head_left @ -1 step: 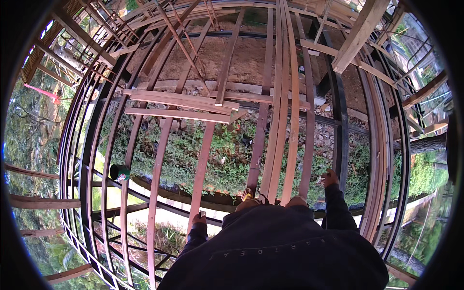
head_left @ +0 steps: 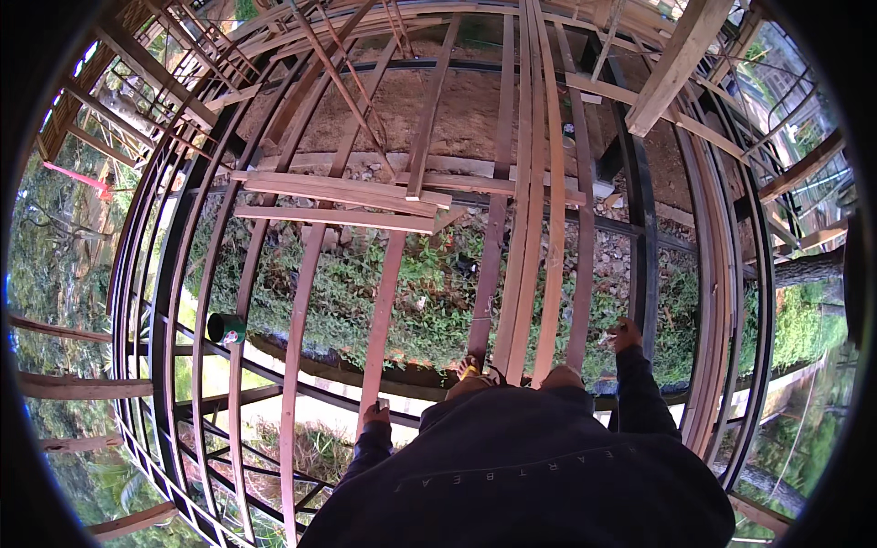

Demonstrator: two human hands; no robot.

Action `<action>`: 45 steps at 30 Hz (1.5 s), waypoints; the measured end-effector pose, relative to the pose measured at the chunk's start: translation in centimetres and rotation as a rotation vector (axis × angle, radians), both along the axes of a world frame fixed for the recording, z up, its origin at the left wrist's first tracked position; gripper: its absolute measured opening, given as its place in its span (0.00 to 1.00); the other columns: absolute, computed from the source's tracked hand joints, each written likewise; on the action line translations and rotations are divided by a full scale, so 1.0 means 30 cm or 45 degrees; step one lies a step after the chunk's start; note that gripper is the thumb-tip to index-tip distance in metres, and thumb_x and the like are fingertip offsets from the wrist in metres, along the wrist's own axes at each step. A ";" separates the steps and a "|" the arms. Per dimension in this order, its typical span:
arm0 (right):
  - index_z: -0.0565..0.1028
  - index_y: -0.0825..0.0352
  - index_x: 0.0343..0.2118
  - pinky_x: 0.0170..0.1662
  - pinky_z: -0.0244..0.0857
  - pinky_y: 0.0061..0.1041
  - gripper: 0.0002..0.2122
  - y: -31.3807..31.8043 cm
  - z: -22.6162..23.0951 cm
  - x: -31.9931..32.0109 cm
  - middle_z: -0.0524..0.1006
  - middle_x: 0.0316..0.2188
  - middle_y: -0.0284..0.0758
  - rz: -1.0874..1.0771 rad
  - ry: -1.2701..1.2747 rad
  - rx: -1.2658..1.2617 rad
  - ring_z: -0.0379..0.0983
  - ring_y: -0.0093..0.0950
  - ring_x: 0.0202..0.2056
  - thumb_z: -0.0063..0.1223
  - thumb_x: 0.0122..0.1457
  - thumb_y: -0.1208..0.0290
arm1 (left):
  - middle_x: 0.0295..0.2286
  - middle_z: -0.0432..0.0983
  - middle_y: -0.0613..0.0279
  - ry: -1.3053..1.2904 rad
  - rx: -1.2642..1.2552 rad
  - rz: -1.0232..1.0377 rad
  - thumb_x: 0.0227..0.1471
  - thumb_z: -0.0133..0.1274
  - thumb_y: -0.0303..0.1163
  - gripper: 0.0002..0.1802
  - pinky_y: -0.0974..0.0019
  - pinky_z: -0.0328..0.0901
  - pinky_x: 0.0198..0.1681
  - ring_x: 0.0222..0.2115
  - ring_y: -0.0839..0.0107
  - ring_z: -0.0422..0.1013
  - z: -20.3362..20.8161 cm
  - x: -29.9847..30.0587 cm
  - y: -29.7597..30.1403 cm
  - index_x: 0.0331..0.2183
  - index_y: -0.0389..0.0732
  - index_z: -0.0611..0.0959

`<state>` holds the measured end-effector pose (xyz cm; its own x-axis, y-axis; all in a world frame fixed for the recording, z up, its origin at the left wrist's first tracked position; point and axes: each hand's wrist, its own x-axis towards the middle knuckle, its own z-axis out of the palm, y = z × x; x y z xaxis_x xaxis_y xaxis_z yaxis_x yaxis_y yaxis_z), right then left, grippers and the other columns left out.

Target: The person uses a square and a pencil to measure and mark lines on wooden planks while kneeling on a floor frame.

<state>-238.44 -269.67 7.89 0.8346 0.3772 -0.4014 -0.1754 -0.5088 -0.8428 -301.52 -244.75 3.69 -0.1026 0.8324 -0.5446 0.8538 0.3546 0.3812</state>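
Note:
My left hand [head_left: 375,416] hangs low at my left side, fingers closed, with a small pale thing [head_left: 384,403] showing at its top that is too small to name. Close by it runs a long reddish wooden plank [head_left: 376,342]. Out to my right, my right hand [head_left: 627,335] is closed too, and a whitish bit at its fingertips cannot be made out. Nearest to that hand are a reddish plank [head_left: 582,265] and a dark beam [head_left: 643,265]. Under me lie several long, paler planks [head_left: 527,265]; a foot in a yellow-strapped sandal [head_left: 468,368] rests beside them.
Between the planks are wide gaps over plants [head_left: 411,283] and soil far below. Short boards [head_left: 338,217] lie crosswise ahead on the left. A green bucket [head_left: 227,328] sits at the left. A thick post [head_left: 681,68] slants in at upper right, and thin poles [head_left: 343,87] stand ahead.

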 end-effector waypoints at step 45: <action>0.63 0.62 0.45 0.13 0.57 0.27 0.16 0.542 -0.289 0.373 0.73 0.21 0.40 -0.557 0.643 -0.221 0.66 0.27 0.13 0.45 0.51 0.76 | 0.30 0.76 0.49 0.143 0.130 -0.541 0.35 0.53 0.41 0.22 0.58 0.65 0.40 0.33 0.54 0.72 0.207 1.019 1.174 0.36 0.43 0.79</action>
